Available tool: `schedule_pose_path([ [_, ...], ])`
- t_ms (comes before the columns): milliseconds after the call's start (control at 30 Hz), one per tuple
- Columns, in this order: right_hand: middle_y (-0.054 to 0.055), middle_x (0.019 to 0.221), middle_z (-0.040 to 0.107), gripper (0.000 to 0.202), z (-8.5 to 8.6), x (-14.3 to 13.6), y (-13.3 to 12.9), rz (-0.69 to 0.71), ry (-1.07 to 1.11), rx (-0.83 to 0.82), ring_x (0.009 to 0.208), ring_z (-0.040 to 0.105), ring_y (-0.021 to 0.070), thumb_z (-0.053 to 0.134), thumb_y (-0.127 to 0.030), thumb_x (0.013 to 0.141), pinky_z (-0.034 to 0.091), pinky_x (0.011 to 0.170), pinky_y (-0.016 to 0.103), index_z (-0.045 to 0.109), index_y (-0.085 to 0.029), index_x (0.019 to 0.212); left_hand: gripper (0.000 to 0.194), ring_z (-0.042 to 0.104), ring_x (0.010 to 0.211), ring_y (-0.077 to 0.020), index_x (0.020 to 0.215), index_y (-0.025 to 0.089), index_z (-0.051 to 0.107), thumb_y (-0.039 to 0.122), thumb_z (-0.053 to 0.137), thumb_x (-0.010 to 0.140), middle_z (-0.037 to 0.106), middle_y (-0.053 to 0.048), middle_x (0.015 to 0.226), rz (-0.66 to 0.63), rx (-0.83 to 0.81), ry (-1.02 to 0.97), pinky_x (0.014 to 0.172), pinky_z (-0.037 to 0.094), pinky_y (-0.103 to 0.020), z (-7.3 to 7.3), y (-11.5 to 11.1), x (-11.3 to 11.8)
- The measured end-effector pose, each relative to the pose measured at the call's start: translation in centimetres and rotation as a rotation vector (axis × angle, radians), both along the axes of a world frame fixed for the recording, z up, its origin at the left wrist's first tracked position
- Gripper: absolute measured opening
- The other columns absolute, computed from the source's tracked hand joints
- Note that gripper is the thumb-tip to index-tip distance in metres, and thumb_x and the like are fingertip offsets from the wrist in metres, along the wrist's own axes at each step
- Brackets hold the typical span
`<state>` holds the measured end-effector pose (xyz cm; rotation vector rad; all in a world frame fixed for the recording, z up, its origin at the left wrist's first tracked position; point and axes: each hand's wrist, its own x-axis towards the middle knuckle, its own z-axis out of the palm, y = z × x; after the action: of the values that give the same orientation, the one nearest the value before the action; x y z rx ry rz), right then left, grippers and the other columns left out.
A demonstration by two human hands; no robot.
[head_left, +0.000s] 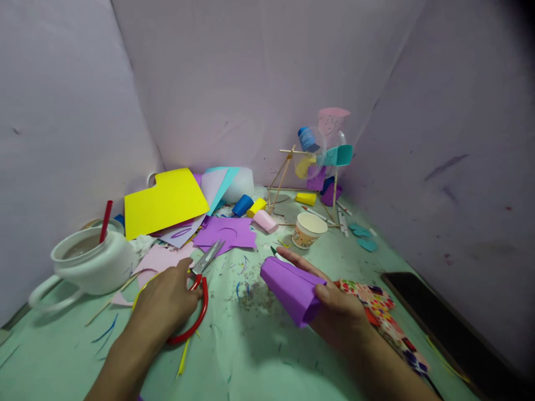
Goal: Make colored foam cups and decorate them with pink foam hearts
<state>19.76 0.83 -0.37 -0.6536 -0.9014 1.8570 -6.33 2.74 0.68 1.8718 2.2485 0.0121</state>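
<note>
My left hand (169,292) is closed at the red-handled scissors (204,301), its fingers curled over part of the handle. The blades are slightly apart and point away, toward a purple paper sheet (229,231) with a curve drawn on it. In my right hand (338,306) is a purple paper cup (290,287), tilted on its side, with the thumb at its rim and the fingers behind it. A green-tipped marker (278,254) shows just behind this cup; whether the hand touches it I cannot tell.
At left stands a white mug (94,262) of murky liquid with a red stick. Yellow card (167,203) lies behind. Small blue, yellow and pink cups sit mid-table by a patterned paper cup (308,231). A stick-framed wheel (320,156) stands behind; a phone-like dark slab (451,334) lies right.
</note>
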Motion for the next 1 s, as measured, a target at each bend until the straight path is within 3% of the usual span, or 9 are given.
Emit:
schedule_pose_path([
  [133,0.009,0.129,0.054,0.086,-0.2,-0.2,-0.3,-0.011,-0.094,0.053,0.114,0.054,0.0317,0.086,-0.039,0.048,0.039,0.097,0.040,0.053,-0.026,0.126,0.044,0.059,0.103,-0.0353,0.118,0.015,0.059,0.027,0.044,0.079,0.063,-0.016,0.118,0.068,0.301,-0.092,0.082,0.045,-0.046,0.6,-0.7,1.1],
  [200,0.008,0.130,0.053,0.089,-0.6,-0.4,-0.3,-0.010,-0.132,0.092,0.118,0.050,0.0328,0.087,-0.041,0.045,0.036,0.099,0.042,0.053,-0.027,0.126,0.033,0.063,0.096,-0.0275,0.101,0.017,0.068,0.029,0.049,0.078,0.070,-0.010,0.105,0.027,0.428,-0.344,0.084,0.047,-0.038,1.1,-1.4,2.3],
  [300,0.008,0.133,0.051,0.090,-1.2,-0.7,-0.4,0.031,-0.180,0.156,0.124,0.044,0.0336,0.087,-0.042,0.046,0.029,0.104,0.045,0.051,-0.029,0.128,0.020,0.066,0.081,-0.0207,0.083,0.021,0.072,0.032,0.058,0.074,0.074,-0.003,0.085,-0.141,0.396,-0.668,0.076,0.050,-0.030,1.4,-2.2,4.2],
  [433,0.008,0.137,0.048,0.090,-1.6,-0.9,-0.4,0.108,-0.224,0.216,0.129,0.039,0.0335,0.086,-0.042,0.049,0.022,0.107,0.048,0.047,-0.030,0.130,0.013,0.066,0.073,-0.0173,0.074,0.021,0.073,0.026,0.060,0.074,0.074,-0.001,0.076,-0.187,0.370,-0.811,0.070,0.049,-0.027,1.3,-2.8,5.4],
  [600,0.008,0.138,0.047,0.091,-1.6,-1.1,-0.6,0.140,-0.235,0.223,0.131,0.036,0.0330,0.085,-0.042,0.050,0.020,0.108,0.048,0.046,-0.031,0.131,0.016,0.061,0.064,-0.0148,0.064,0.020,0.069,0.020,0.058,0.075,0.070,0.000,0.065,-0.248,0.408,-0.759,0.063,0.045,-0.025,1.2,-2.8,5.2],
  [800,0.008,0.131,0.052,0.092,-2.0,-1.2,-0.8,0.131,-0.229,0.149,0.126,0.041,0.0335,0.086,-0.044,0.048,0.026,0.103,0.047,0.047,-0.032,0.131,0.018,0.055,0.053,-0.0125,0.060,0.018,0.063,0.016,0.053,0.075,0.064,0.001,0.055,-0.247,0.438,-0.719,0.051,0.040,-0.022,1.0,-3.1,5.4],
  [1000,0.008,0.128,0.053,0.094,-2.2,-1.3,-0.6,0.131,-0.228,0.117,0.118,0.047,0.0331,0.086,-0.043,0.046,0.032,0.098,0.045,0.047,-0.030,0.130,0.017,0.054,0.059,-0.0167,0.062,0.014,0.059,0.010,0.049,0.075,0.060,-0.004,0.059,-0.435,0.851,-0.392,0.060,0.042,-0.030,-0.1,-3.1,5.4],
])
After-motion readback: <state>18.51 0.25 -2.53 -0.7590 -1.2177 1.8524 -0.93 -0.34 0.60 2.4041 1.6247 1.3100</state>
